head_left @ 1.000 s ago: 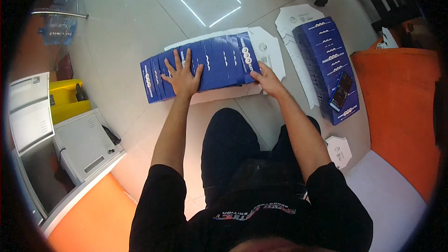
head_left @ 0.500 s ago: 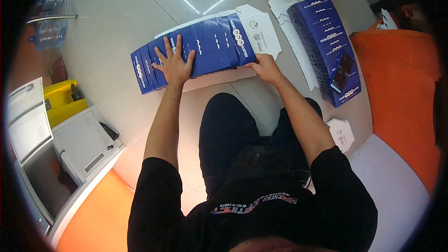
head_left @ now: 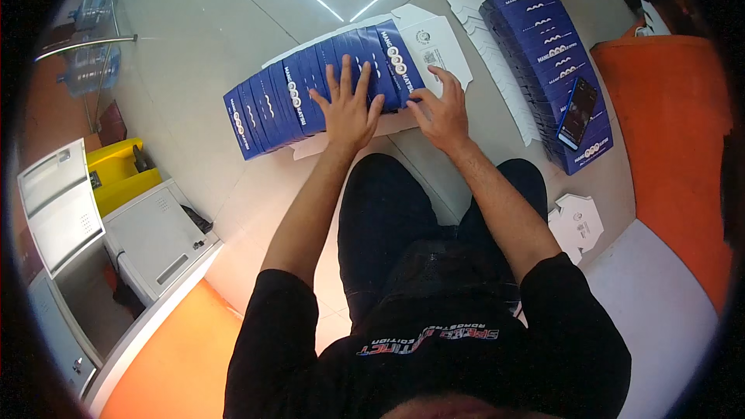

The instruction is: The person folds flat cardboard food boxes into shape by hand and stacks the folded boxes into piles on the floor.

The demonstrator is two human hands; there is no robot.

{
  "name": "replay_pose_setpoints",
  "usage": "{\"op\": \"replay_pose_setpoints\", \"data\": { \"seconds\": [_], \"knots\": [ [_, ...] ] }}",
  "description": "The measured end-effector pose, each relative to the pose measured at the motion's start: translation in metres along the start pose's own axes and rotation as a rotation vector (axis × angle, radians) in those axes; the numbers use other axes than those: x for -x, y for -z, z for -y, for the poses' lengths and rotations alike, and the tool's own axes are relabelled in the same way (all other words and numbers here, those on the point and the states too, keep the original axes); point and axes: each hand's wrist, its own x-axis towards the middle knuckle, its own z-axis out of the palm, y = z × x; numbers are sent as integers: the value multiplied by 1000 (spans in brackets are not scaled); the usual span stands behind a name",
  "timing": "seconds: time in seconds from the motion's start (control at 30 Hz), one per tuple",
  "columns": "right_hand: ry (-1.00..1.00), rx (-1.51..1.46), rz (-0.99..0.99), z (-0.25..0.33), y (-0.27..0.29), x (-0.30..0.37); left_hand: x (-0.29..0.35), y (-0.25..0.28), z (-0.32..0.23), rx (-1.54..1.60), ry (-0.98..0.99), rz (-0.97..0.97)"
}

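Note:
A row of overlapping, folded blue cardboard boxes (head_left: 268, 105) with white print lies on the tiled floor in front of me. White flaps (head_left: 434, 43) stick out at its right end. My left hand (head_left: 349, 116) rests flat on the row, right of its middle, fingers spread. At the right end, my right hand (head_left: 446, 112) has its thumb and fingers apart beside the last box's near corner; whether the fingertips touch it I cannot tell. To the right lies a second row of blue folded boxes (head_left: 543, 54), with a phone (head_left: 578, 112) on top.
A loose white cardboard piece (head_left: 576, 225) lies by my right knee. Orange furniture (head_left: 660, 116) borders the right side. On the left stand a white locker (head_left: 159, 240) with an open door, a yellow object (head_left: 120, 174) and large water bottles (head_left: 93, 66).
My left hand has slid right along the box row. My right hand has lifted from its pinch at the near corner, and its fingers have spread.

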Motion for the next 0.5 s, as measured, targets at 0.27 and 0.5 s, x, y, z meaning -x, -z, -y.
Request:
{"op": "replay_pose_setpoints", "data": {
  "seconds": [0.27,0.5],
  "knots": [
    [-185,-72,128,11,-20,-19,2,-12,0,-53,-41,22],
    [-312,-44,221,9,-22,-22,7,-13,7,-42,-62,16]
  ]
}}
